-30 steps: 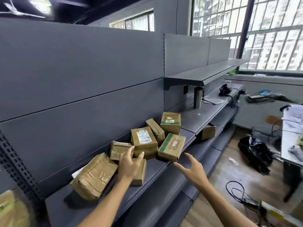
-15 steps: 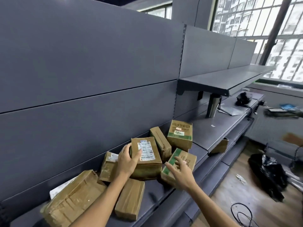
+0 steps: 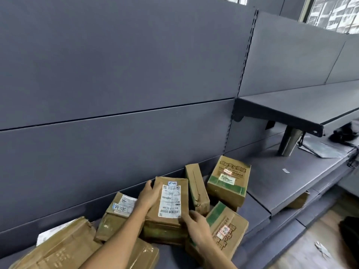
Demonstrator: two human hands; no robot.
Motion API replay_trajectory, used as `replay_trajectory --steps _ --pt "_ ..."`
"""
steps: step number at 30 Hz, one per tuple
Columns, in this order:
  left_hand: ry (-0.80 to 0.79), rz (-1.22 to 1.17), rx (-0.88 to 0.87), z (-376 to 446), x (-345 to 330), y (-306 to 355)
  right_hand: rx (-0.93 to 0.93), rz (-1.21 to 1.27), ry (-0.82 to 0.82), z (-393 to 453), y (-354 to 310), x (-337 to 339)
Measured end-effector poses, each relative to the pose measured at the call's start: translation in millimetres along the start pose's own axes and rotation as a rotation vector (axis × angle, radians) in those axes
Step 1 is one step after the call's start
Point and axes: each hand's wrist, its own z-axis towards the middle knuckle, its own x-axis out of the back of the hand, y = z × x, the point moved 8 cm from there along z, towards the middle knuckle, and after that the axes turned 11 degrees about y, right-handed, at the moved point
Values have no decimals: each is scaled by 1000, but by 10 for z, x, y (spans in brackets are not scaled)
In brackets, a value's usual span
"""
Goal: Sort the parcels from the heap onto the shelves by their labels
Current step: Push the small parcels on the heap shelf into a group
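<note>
A heap of brown cardboard parcels lies on the grey shelf (image 3: 272, 183). In its middle sits a taped box with a white barcode label (image 3: 170, 200). My left hand (image 3: 148, 197) grips that box's left edge, fingers curled over the top. My right hand (image 3: 196, 224) holds its lower right corner. Around it lie a narrow box on its side (image 3: 196, 187), a green-striped box (image 3: 228, 181), another green-printed box (image 3: 226, 230) under my right wrist, a small labelled parcel (image 3: 116, 212) and a large taped parcel (image 3: 56, 249).
An upper shelf (image 3: 291, 107) juts out at the right, with a metal tumbler (image 3: 289, 141) and a grey notebook (image 3: 320, 148) beneath it. A dark object (image 3: 345, 133) lies farther right. The wooden floor (image 3: 320, 239) holds a black bag.
Both hands have come together on the labelled box: the left slid onto its left edge, the right moved off the green-printed box to its lower corner. The camera moved closer.
</note>
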Motion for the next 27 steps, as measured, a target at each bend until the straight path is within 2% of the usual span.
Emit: replay_trajectory --steps 4,9,14,17,19,22,27 --pt "24 20 30 154 -160 -11 112 -119 -23 81 76 -74" --pt "-41 -45 47 302 -232 -141 176 -69 -26 37 24 -9" --pt "41 -227 28 40 91 218 244 168 70 -111 -207 160" --pt "127 -429 -25 -29 419 496 275 316 112 -207 -405 227" --pt "117 -535 -65 -84 619 670 309 391 128 -222 -529 263" --pt "68 -564 -141 -150 850 879 449 412 134 -268 -817 314" --pt "98 -698 -231 -305 1235 1164 587 431 135 -436 -1208 322"
